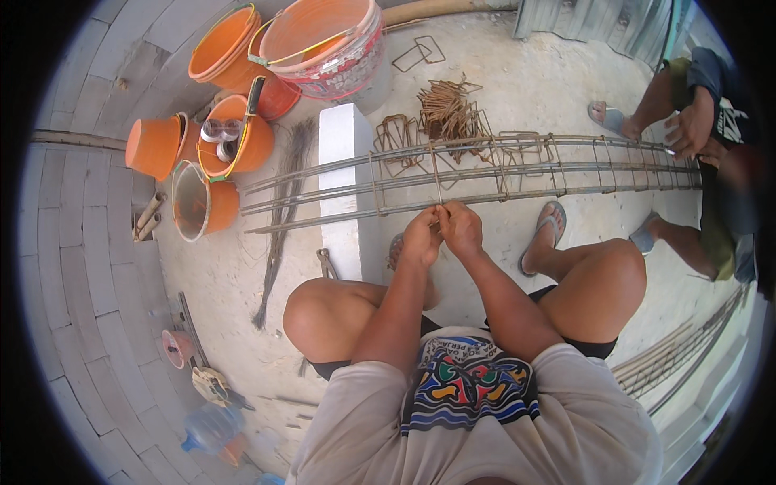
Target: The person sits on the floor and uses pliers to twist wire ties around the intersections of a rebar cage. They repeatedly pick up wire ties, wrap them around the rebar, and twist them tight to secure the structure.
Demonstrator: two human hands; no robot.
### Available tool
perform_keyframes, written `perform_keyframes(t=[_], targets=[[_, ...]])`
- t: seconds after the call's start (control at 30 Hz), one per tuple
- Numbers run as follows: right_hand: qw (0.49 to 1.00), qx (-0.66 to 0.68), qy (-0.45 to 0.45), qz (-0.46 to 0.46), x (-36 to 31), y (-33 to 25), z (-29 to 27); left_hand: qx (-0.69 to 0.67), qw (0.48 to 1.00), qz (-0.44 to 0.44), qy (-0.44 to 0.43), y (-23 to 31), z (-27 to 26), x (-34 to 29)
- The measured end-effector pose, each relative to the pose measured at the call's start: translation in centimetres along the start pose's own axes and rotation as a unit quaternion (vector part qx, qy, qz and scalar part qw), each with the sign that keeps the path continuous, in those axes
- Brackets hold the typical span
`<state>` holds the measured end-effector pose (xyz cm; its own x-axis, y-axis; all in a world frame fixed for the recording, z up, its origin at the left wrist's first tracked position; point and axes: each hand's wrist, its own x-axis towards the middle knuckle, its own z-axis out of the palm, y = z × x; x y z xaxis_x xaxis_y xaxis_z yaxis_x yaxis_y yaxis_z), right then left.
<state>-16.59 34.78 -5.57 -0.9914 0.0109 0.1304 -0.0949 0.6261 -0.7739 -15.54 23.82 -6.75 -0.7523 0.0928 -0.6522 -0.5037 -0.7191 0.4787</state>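
A long rebar cage point(529, 170) of straight steel bars and square stirrups lies across in front of me, its left part over a white block point(343, 234). My left hand point(422, 236) and my right hand point(461, 229) meet at the cage's near bar, fingers closed in a pinch. One upright stirrup side point(437, 174) runs down to my fingertips. Whatever is between the fingers is too small and covered to make out. Beyond the cage lies a heap of rusty bent stirrups point(453, 113). Pincers point(326, 263) rest beside the white block.
At the right, a co-worker's hands point(691, 129) are at the cage's far end. Loose binding wire point(279, 234) lies left of the block. Orange buckets point(246, 137) and a large paint bucket point(323, 56) stand at the upper left. More bars point(679, 356) lie at the lower right.
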Motion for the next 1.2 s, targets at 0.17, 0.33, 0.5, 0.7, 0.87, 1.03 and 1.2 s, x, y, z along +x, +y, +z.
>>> perform_keyframes(t=[0.17,0.33,0.5,0.7,0.87,1.03,1.2], targets=[[0.999,0.020,-0.031,0.038,0.0,0.1,0.1,-0.093,0.976,-0.049,-0.193,-0.2,-3.4,2.9],[0.999,-0.026,-0.037,0.019,0.3,-0.5,-0.3,-0.154,0.962,-0.066,-0.215,-0.8,-3.8,3.4],[0.978,-0.099,-0.155,0.099,1.8,-3.7,-2.7,-0.171,0.981,0.000,-0.096,-2.7,-2.4,3.7],[0.956,-0.101,-0.269,0.060,4.0,-4.3,-4.3,-0.112,0.985,0.003,-0.131,-1.9,-2.3,3.5],[0.947,-0.124,-0.288,0.070,5.0,-4.2,-4.2,-0.075,0.995,0.013,-0.069,-1.0,-0.6,1.9],[0.954,-0.138,-0.256,0.067,4.2,-4.7,-3.4,-0.091,0.994,0.055,0.021,-1.7,1.2,0.6],[0.964,-0.082,-0.239,0.086,4.0,-4.4,-3.4,-0.105,0.993,0.029,-0.051,-1.8,-0.3,1.1]])
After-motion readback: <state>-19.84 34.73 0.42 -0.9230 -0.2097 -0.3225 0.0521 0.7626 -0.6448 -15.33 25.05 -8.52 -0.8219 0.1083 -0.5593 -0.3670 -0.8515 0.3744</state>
